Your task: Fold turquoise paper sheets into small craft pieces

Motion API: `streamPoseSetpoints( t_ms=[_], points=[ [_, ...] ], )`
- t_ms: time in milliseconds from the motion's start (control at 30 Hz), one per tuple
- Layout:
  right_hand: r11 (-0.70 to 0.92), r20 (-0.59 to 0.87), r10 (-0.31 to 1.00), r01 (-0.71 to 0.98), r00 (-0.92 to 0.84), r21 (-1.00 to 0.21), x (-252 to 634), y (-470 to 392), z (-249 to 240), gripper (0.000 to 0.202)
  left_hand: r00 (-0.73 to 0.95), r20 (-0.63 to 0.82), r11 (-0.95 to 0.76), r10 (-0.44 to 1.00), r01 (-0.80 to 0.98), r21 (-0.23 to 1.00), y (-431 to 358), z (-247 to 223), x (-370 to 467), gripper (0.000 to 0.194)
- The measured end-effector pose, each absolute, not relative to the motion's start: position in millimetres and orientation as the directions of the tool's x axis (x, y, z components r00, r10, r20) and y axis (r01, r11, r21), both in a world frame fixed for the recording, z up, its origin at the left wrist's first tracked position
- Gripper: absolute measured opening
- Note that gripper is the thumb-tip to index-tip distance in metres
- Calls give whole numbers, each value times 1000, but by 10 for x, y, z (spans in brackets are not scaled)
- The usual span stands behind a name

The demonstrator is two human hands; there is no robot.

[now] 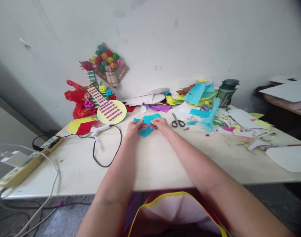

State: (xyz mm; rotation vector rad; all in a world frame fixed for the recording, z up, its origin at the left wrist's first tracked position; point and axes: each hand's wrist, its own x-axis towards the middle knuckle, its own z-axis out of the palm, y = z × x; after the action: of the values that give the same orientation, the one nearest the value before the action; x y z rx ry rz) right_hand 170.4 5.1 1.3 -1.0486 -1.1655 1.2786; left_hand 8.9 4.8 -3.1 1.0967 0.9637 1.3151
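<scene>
White table (160, 168): supports the materials. Guitar-shaped craft piece (112, 112), yellow with purple strips: back left. Blue paper (150, 118), creased: mid-table, between the hands. White glue gun (101, 129): left of the hands, black cord looped. Left hand (134, 128) grips paper's left side; right hand (161, 125) pinches its right side. Scissors (177, 120): near right hand, blades pointing away.
</scene>
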Motion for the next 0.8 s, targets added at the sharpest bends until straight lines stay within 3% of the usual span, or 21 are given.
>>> streamPoseSetpoints(
  t_ms=[333, 500, 633, 800],
  points=[
    [21, 26, 995, -49, -101, -999, 1725, 7, 78, 22, 34, 67, -59, 997, -208, 976, 56, -28, 79, 32],
    [110, 97, 993, 244, -65, -963, 1723, 65, 19, 25, 17, 66, -62, 998, -175, 983, 51, -35, 101, 31],
    [254, 262, 963, 502, -56, -826, 1761, 125, -46, 24, 13, 86, -82, 996, -167, 983, 63, -62, 90, 31],
    [193, 178, 981, 323, -73, -926, 1811, 87, -20, 16, 9, 78, -74, 997, -213, 974, 73, -65, 50, 29]
  ],
)
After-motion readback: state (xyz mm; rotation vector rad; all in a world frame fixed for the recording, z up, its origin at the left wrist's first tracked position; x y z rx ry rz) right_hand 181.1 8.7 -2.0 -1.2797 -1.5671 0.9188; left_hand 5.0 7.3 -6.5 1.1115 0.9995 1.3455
